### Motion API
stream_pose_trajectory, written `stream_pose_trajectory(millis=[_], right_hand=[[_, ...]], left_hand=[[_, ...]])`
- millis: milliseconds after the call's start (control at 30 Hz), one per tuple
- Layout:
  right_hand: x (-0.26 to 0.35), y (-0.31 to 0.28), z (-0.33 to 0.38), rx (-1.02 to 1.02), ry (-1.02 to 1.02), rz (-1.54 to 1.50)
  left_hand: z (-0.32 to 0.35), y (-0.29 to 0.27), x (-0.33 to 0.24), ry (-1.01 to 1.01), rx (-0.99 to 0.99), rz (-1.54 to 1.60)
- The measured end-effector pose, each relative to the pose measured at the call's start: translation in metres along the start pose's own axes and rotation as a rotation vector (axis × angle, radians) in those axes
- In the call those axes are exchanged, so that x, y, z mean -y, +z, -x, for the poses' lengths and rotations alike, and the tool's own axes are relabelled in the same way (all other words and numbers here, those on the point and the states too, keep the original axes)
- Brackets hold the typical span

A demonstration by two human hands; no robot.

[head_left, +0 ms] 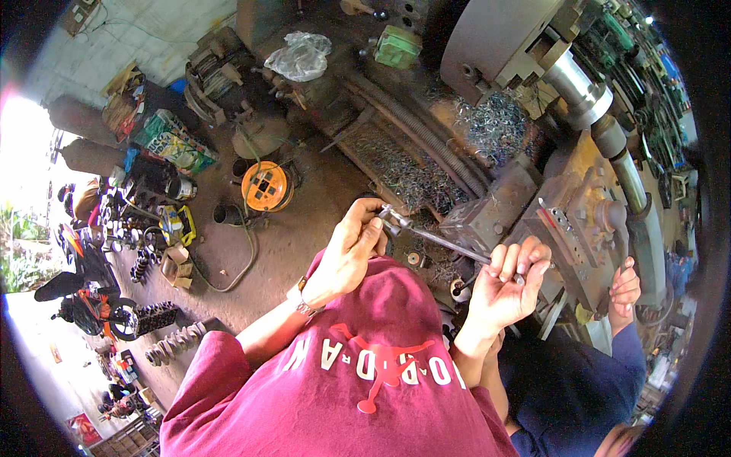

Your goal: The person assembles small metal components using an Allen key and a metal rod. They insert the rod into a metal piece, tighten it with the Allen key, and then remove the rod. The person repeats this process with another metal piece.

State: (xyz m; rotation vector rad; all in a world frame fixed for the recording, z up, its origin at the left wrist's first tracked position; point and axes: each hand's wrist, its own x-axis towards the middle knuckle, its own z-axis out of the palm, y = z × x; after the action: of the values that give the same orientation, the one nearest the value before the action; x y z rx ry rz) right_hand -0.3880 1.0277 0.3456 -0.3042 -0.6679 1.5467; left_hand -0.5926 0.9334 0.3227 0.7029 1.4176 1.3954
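A thin metal rod with a T-shaped head [451,245] is stretched between my two hands. My left hand [354,247] pinches the head end, thumb and forefinger closed around the small crosspiece. At the rod's other end, my right hand [514,282] grips it with curled fingers, palm turned up. The exact kind of tool is too small to make out. A watch [303,301] circles my left wrist. Just beyond my right hand stands the lathe's tool carriage [567,228]; the rod looks apart from it.
A large lathe chuck [495,46] holds a shiny stepped shaft [582,95] at upper right. Metal shavings [495,126] lie in the lathe bed. A co-worker's hand [624,289] is by the carriage. An orange reel [266,186] and crankshafts [175,343] sit at left.
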Motion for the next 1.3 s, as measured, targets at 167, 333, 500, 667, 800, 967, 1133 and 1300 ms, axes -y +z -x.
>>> stream_pose_trajectory(millis=[167, 333, 500, 667, 800, 967, 1133, 1300], right_hand=[[0.004, 0.004, 0.005, -0.027, -0.081, -0.007], [0.005, 0.003, 0.006, -0.038, -0.101, -0.007], [0.005, 0.002, 0.011, -0.020, -0.088, 0.033], [-0.007, 0.005, 0.023, -0.089, 0.132, 0.089], [-0.009, 0.003, 0.035, -0.097, 0.394, 0.161], [0.010, -0.015, 0.039, 0.051, 0.983, 0.158], [0.021, -0.041, 0.046, -0.058, 1.211, 0.032], [0.001, -0.026, 0.066, -0.017, 1.056, 0.183]], left_hand=[[-0.003, 0.001, 0.007, 0.024, 0.058, 0.127], [-0.002, 0.003, 0.006, 0.033, 0.093, 0.156], [-0.008, 0.003, 0.007, 0.103, 0.122, 0.120], [-0.006, 0.003, -0.005, 0.113, 0.050, -0.031], [-0.010, -0.014, -0.025, 0.170, 0.120, -0.300], [-0.016, -0.020, -0.029, 0.299, 0.167, -0.502], [-0.010, -0.022, -0.021, 0.356, 0.227, -0.593], [0.001, -0.025, -0.026, 0.436, 0.210, -0.613]])
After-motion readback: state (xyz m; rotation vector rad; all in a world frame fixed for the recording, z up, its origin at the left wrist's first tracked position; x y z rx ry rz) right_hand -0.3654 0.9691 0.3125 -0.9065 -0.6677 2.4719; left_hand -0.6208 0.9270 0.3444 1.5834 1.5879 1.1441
